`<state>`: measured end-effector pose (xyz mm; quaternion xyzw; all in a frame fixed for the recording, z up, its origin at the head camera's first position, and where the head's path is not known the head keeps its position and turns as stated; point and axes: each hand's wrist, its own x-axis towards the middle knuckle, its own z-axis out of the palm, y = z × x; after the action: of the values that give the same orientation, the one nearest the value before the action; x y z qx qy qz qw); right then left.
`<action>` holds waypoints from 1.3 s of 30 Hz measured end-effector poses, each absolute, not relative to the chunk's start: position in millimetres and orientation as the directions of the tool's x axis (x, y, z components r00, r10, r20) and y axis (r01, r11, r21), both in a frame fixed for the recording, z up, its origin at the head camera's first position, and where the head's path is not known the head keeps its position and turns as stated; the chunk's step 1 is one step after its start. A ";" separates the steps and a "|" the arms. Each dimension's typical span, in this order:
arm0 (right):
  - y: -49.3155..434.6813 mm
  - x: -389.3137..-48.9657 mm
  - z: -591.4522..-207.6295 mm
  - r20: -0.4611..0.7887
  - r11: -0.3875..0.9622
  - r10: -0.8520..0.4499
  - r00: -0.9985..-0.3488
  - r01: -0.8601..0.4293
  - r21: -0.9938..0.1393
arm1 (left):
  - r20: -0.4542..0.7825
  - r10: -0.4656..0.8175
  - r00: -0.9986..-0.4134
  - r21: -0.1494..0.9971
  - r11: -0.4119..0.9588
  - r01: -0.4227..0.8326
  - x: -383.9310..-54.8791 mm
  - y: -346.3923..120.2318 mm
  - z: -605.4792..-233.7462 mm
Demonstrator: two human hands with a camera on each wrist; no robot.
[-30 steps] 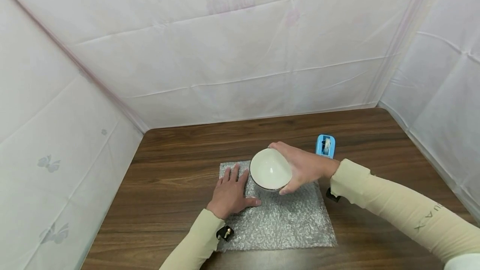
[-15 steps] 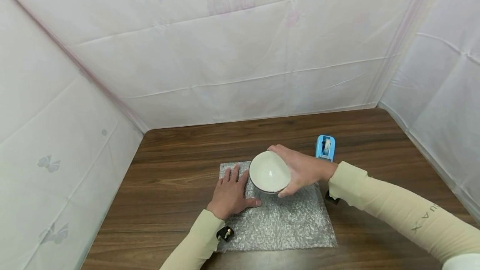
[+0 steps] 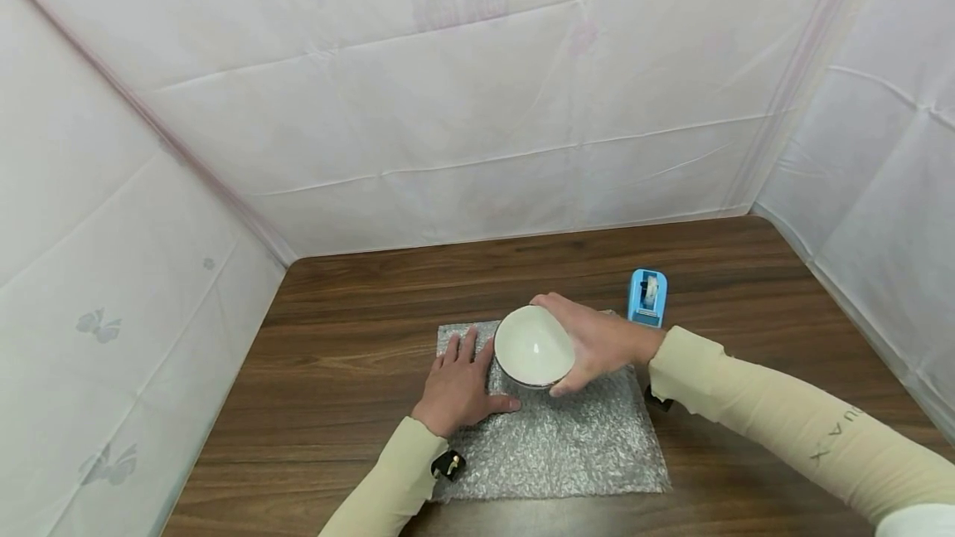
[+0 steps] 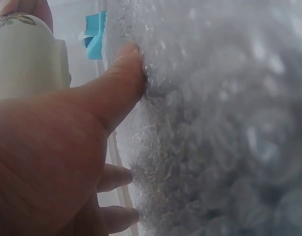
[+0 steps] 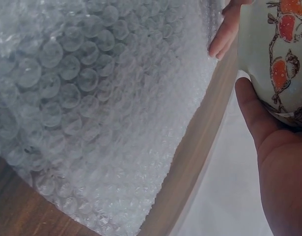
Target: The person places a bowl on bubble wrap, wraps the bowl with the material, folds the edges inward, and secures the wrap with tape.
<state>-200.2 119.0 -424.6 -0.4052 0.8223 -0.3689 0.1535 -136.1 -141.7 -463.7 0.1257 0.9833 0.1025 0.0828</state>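
Observation:
My right hand (image 3: pixel 600 345) grips a white bowl (image 3: pixel 533 346) by its side, with the thumb near one edge and fingers at the far rim. Orange and brown painted decoration on the bowl (image 5: pixel 278 59) shows in the right wrist view. The bowl hangs over a sheet of bubble wrap (image 3: pixel 567 446), and a gap shows beneath its foot in the left wrist view. Spread flat, my left hand (image 3: pixel 458 388) rests on the left part of the bubble wrap, its thumb (image 4: pixel 123 73) touching the bubbles. The bowl hides part of the sheet's far edge.
A light-blue tape dispenser (image 3: pixel 647 297) stands just behind the sheet's far right corner, close to my right forearm. The brown wooden table (image 3: pixel 358 355) meets pale sheeting (image 3: pixel 477 106) at its back and sides.
My right hand has come slightly down and toward me with the bowl, uncovering more of the tape dispenser. The left hand has stayed in place on the bubble wrap.

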 end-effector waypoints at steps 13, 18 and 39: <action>119.4 -199.7 -435.5 0.037 0.409 -0.781 -0.624 -0.555 -0.724 | -0.141 0.265 -0.954 0.233 0.945 0.228 -136.6 -142.0 -464.6; 118.3 -199.9 -440.5 0.035 0.403 -0.784 -0.620 -0.550 -0.731 | -0.141 0.265 -0.954 0.230 0.946 0.228 -137.6 -142.5 -465.9; 116.3 -199.9 -460.1 0.070 0.402 -0.785 -0.615 -0.594 -0.697 | -0.125 0.274 -0.954 0.241 0.941 0.239 -137.7 -141.8 -464.7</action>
<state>-199.9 116.3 -460.1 -0.4172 0.8263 -0.3532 0.1358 -137.7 -141.8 -464.7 0.1305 0.9819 0.1124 0.0785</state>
